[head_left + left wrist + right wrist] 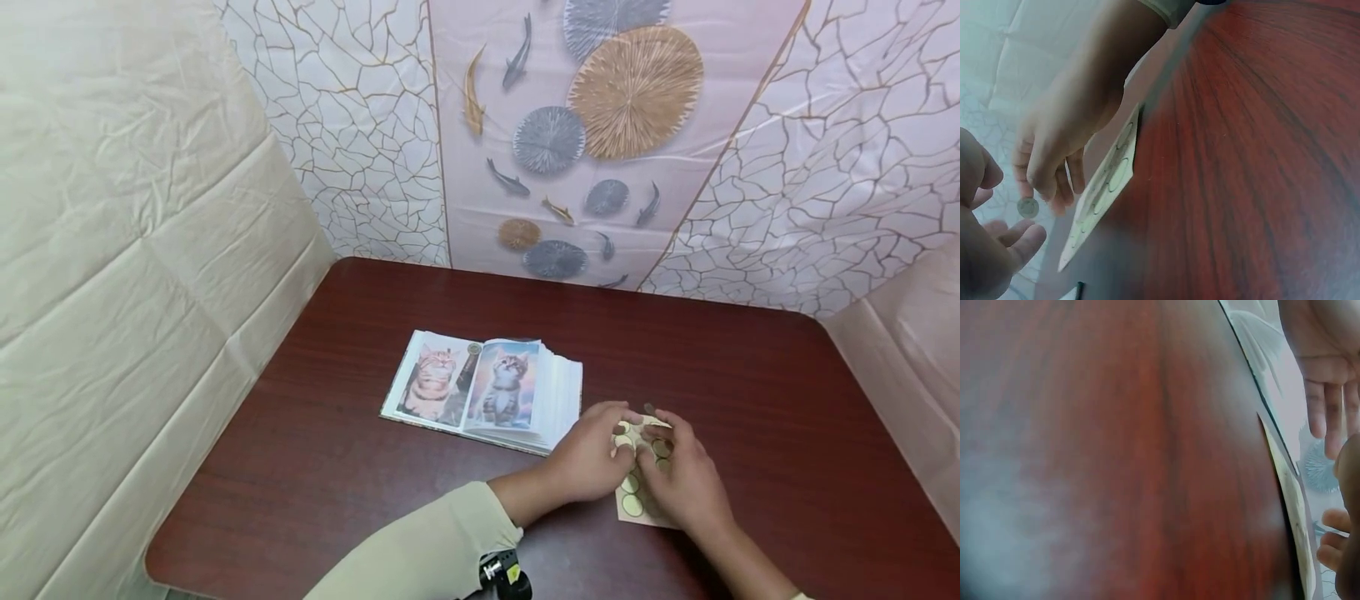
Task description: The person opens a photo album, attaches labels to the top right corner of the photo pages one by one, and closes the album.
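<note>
A sheet of round gold stickers [632,505] lies on the table below both hands, partly covered by them in the head view. At the index fingertip of my right hand [690,483] is one small round sticker [1027,207]; it hangs clear of the sheet. The right thumb stands apart from that fingertip in the head view. My left hand [592,454] hovers over the sheet's left side, fingers loosely extended and close to the sticker. Left of the hands, a photo album [561,392] lies spread, showing two cat pictures, with a round sticker [474,349] on the left page.
The dark red-brown table [315,467] carries the album and sheet. Behind it hangs a patterned cloth [487,225], with a pale cloth [150,292] along the left side. A wrist camera [506,573] is strapped at the left sleeve.
</note>
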A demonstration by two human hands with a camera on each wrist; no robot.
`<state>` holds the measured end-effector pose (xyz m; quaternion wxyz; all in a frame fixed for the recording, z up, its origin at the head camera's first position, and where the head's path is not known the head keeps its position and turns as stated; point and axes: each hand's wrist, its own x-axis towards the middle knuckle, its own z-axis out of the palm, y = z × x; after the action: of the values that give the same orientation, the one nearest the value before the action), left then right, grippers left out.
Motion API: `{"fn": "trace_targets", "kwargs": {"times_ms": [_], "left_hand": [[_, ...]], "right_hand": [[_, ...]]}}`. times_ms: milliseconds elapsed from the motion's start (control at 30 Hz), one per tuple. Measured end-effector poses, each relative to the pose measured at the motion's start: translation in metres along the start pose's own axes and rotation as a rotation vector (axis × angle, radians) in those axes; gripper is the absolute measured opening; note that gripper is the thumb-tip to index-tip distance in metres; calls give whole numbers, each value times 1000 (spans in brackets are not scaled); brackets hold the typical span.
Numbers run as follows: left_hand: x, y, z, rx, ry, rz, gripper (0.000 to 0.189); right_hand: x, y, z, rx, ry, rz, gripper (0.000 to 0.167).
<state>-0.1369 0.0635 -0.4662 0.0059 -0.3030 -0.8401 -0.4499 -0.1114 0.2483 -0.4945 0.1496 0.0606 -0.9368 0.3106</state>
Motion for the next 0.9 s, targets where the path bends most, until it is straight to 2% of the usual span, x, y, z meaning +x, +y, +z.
{"fn": "trace_targets", "kwargs": {"times_ms": [200,467,667,900], "left_hand": [[-4,8,-15,111,-21,102,37],[-12,12,-38,279,24,177,35],[-22,9,-54,405,49,178,31],[-40,-3,-65,487,88,147,31]], "right_hand": [[8,-1,-3,-13,75,-28,41],[14,-6,-8,-22,47,54,34],[17,-7,-7,-15,40,89,30],[17,-9,-8,-17,34,130,30]]}}
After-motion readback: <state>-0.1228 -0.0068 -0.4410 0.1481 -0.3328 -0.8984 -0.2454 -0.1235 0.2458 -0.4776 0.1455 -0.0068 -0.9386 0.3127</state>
